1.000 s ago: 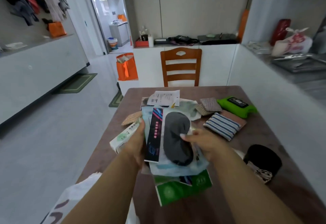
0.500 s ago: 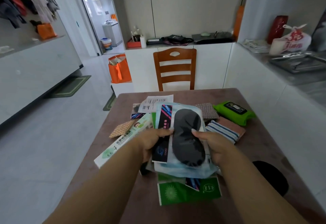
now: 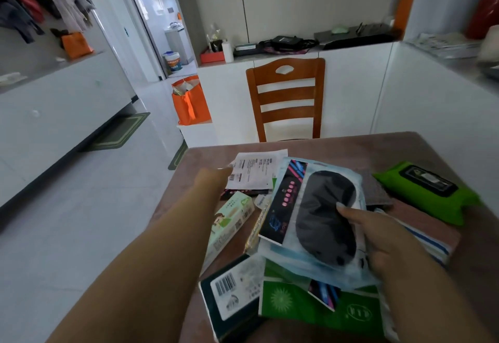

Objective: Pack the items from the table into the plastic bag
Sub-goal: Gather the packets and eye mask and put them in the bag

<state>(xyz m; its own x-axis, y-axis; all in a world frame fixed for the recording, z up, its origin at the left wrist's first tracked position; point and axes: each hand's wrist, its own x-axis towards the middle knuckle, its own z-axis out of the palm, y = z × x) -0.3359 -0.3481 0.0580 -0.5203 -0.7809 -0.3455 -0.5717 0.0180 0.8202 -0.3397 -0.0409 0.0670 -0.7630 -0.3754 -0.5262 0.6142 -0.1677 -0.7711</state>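
My right hand (image 3: pixel 378 237) grips a clear packet with a black eye mask (image 3: pixel 324 216) and a dark card inside, held over a pile on the brown table (image 3: pixel 337 145). My left hand (image 3: pixel 213 180) reaches forward with fingers on the white paper sheet (image 3: pixel 256 170) at the pile's far side; whether it grips the sheet is unclear. A long pale green box (image 3: pixel 229 226) lies on the table under my left forearm. Under the packet lie a green pack (image 3: pixel 318 310) and a dark box with a barcode label (image 3: pixel 232 296). No plastic bag shows.
A green wet-wipes pack (image 3: pixel 426 191), a grey cloth (image 3: pixel 375 189) and a striped cloth (image 3: pixel 429 243) lie at the right. A wooden chair (image 3: pixel 286 100) stands at the table's far edge. An orange bag (image 3: pixel 189 102) sits on the floor to the left.
My left hand let go of the packet and the long green box and moved forward to the white paper. The green box now lies on the table. My right hand still holds the eye mask packet.
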